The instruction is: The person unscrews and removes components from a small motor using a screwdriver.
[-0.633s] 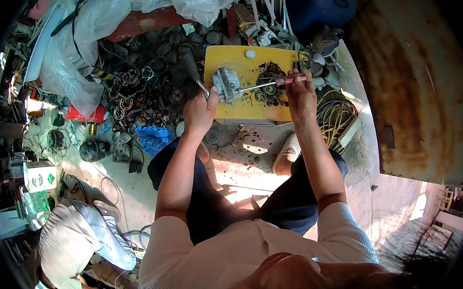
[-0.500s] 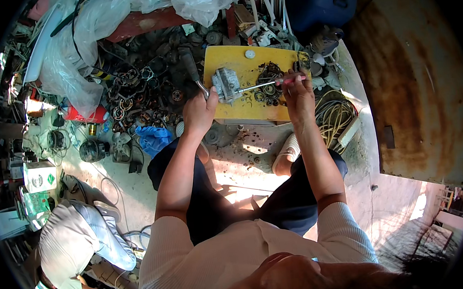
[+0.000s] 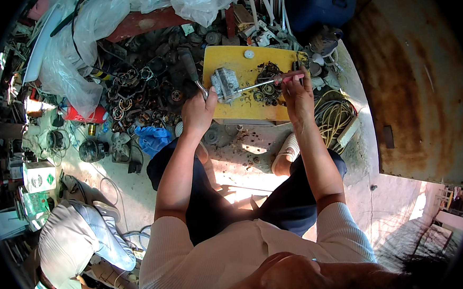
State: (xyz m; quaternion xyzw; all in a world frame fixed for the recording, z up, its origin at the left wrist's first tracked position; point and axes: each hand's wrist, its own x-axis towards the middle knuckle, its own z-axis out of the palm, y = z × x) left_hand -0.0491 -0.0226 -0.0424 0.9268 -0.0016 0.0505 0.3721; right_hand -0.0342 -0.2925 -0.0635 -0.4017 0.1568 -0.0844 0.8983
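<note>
My left hand (image 3: pixel 197 112) is closed at the left side of a silver finned metal casting (image 3: pixel 224 84), its thumb along the edge and its other fingers mostly hidden. A tool with a dark handle (image 3: pixel 188 64) and a bent metal shank runs down to this hand; whether the fingers grip it too, I cannot tell. In my right hand (image 3: pixel 298 99) is a screwdriver (image 3: pixel 289 77) with a red handle. Its shaft points left, and the tip meets the casting's right side. Both lie over a yellow board (image 3: pixel 250 110), beside a pile of small dark rings and parts (image 3: pixel 268 84).
A white round piece (image 3: pixel 249 54) sits on the board's far side. Greasy metal parts (image 3: pixel 133 92) cover the floor to the left, near a blue cloth (image 3: pixel 153 140). Coiled cable (image 3: pixel 336 118) lies at right. Another person (image 3: pixel 80 233) bends over at lower left.
My right fingers have shifted around the screwdriver handle, whose end has risen slightly toward the far side. The left hand and the casting stay nearly in place.
</note>
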